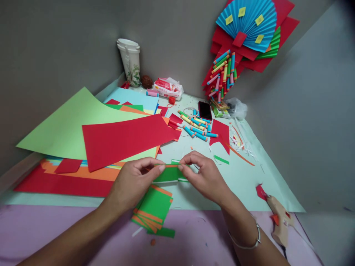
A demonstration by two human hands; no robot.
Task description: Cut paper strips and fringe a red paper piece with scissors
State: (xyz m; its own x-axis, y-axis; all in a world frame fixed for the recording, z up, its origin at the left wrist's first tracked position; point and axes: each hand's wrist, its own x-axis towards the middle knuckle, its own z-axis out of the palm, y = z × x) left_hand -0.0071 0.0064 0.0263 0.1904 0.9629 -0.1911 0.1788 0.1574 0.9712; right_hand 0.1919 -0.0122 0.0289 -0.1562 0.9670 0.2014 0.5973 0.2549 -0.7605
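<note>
Over the pale mint paper sheet (241, 184), the left hand (134, 179) and right hand (205, 177) pinch with their fingers a green, orange-edged paper strip (168, 174), which uneven pressing could crease.

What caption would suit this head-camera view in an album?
Left hand and right hand pinch orange-edged green paper, coloured rolls beyond.

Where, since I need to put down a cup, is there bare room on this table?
Free: the pale table cover between the right hand, orange strip and glue gun; also the purple tabletop between the red paper and left arm. Crowded: the left, with paper sheets, and beyond the right hand, with paper rolls.
</note>
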